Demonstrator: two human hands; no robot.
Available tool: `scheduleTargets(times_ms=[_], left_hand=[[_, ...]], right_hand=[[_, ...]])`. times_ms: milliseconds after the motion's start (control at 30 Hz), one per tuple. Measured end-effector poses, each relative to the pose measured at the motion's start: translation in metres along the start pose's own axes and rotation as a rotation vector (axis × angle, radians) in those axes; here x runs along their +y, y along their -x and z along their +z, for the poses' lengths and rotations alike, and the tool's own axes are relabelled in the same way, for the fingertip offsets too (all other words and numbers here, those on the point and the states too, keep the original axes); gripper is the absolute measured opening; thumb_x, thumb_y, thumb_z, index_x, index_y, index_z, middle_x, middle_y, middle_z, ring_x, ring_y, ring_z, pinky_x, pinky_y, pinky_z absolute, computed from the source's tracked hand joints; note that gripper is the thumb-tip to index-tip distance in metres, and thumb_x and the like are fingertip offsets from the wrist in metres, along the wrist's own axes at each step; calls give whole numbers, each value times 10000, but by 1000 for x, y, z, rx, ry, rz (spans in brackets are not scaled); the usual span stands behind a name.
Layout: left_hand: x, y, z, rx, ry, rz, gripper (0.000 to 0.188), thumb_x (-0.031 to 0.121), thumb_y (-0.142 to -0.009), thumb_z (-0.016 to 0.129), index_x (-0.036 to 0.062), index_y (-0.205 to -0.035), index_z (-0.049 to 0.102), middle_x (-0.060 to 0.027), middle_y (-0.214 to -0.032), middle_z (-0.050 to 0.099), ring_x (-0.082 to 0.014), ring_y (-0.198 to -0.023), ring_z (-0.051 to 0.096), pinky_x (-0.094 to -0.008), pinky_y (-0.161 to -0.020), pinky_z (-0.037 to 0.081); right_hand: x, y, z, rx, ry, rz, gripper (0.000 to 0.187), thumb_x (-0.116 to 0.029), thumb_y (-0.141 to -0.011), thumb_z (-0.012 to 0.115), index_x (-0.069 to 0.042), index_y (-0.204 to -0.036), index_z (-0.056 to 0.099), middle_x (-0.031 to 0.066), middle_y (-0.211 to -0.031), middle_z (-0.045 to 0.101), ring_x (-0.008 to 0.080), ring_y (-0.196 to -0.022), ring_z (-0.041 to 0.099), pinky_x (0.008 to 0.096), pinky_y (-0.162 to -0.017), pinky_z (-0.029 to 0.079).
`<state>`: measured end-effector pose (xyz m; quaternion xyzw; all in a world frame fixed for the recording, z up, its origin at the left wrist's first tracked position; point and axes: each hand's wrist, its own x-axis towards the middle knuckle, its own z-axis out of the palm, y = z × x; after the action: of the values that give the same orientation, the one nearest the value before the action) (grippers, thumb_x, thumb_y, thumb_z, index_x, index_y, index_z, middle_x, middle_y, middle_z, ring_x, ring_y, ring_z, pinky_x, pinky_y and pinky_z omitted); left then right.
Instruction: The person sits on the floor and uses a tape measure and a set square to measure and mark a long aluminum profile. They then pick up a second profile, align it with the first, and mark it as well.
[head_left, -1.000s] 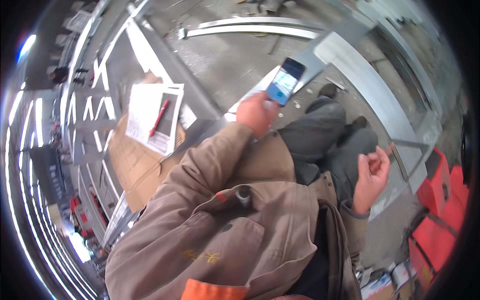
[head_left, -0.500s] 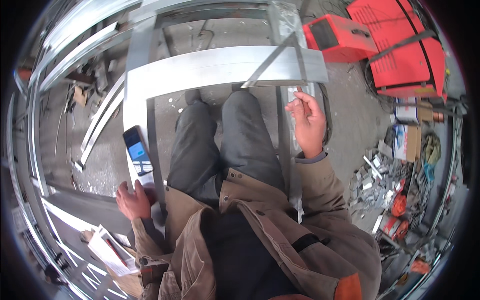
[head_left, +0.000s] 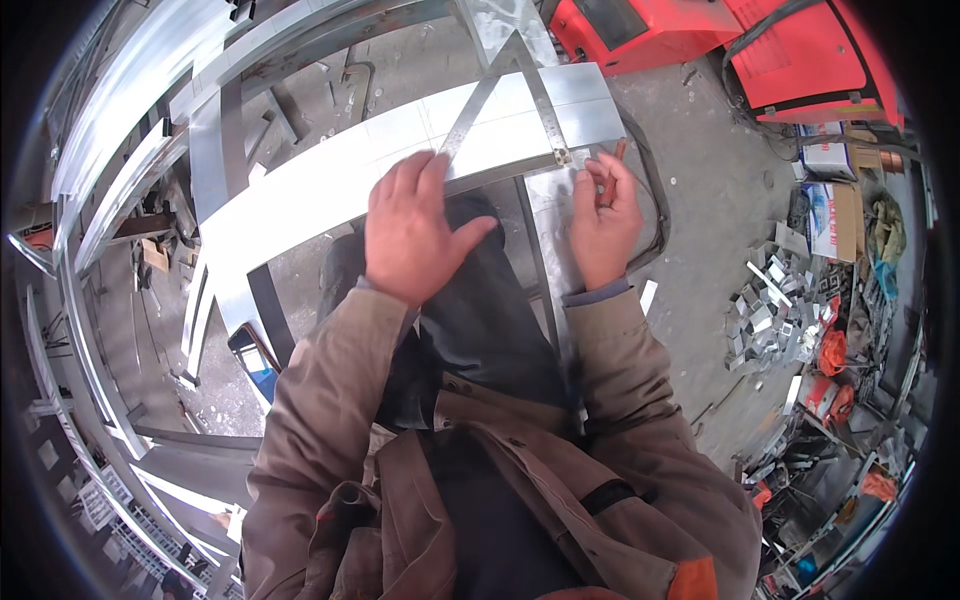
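Observation:
A wide silvery metal bar (head_left: 330,172) lies crosswise before me over my knees. On it rests a triangular metal square (head_left: 541,100), its corner pointing away from me and its two arms spread toward me. My left hand (head_left: 410,225) is palm down, thumb spread, with its fingertips at the bar's near edge by the left arm of the square. At the bar's right end, my right hand (head_left: 607,215) has its fingers closed round a reddish-brown pencil (head_left: 620,150). Its fingertips are close to the square's right arm.
A phone (head_left: 254,360) lies on the metal frame at my left. Red machines (head_left: 810,60) stand at the far right, with cables nearby. Metal offcuts (head_left: 770,315) are heaped on the floor at right, near cardboard boxes (head_left: 838,220). Long metal profiles (head_left: 125,130) run along the left.
My left hand has moved from beside the phone up and right to the bar's edge by the square. My right hand stays near the bar's right end. The view has shifted.

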<state>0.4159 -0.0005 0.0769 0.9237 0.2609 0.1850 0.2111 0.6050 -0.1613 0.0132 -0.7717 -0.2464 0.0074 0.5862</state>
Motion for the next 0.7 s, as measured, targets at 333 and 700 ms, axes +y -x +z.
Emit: scheduleTargets(times_ms=[333,700], left_hand=[[-5,-48,42,-59,-90,19,1313,579,-681,1018,-100,-1634,423,-279,-1677,480,-453,-1622,391,-589,-1367,274],[-7,-74,57,-55,-109,89,1251,548,-713,1008,-106,-1615,439,-306,-1658,513,-471,-1610,425,-585,-1347,295]], right_hand=[[5,-5,22,19,-83,2,304,-6,-997,774,6,-1295,713,121,-1086,803,152,-862,699,307,-816,588],[12,-7,24,39,-98,-40,256,21,-1032,715,15,-1288,708,111,-1037,799,143,-813,655,323,-827,587]])
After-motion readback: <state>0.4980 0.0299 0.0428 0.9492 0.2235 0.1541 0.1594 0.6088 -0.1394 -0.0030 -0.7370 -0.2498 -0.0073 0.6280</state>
